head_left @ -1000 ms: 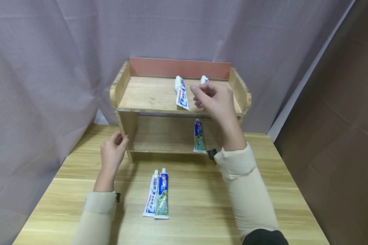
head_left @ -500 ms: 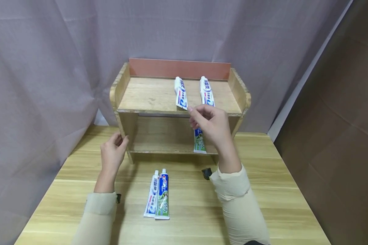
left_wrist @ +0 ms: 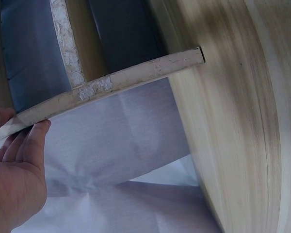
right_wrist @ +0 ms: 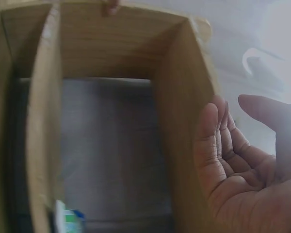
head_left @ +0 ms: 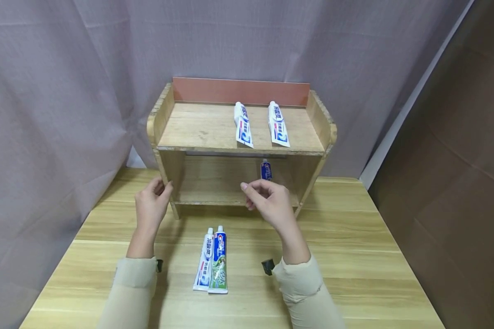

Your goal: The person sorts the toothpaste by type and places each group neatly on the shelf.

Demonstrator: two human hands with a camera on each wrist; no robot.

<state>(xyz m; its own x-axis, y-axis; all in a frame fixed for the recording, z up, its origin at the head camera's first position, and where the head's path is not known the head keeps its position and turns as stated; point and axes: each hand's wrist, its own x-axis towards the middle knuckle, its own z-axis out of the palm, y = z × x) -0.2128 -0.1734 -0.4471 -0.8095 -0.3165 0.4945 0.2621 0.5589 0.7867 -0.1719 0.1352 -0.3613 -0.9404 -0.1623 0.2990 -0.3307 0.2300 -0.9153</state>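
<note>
My left hand (head_left: 151, 201) pinches the front edge of the left side panel of a two-tier wooden shelf (head_left: 197, 132); in the left wrist view its fingers (left_wrist: 35, 141) and thumb lie on opposite faces of that board. My right hand (head_left: 271, 203) holds nothing and hovers before the lower tier, fingers loosely bent. Behind it, a blue-green toothpaste tube (head_left: 265, 169) lies on that tier, its lower part hidden. On the top tier lie two white toothpaste tubes, a left one (head_left: 243, 125) and a right one (head_left: 278, 124), apart from each other.
Side by side on the wooden table (head_left: 354, 256), in front of the shelf, lie a white toothpaste tube (head_left: 204, 262) and a blue-green toothpaste tube (head_left: 219, 265). A grey curtain (head_left: 86, 68) hangs behind, and a brown panel (head_left: 448, 137) stands at the right.
My right hand has come down and toward me from the top tier, uncovering the right white tube and now covering part of the tube below. The left hand has stayed in place.
</note>
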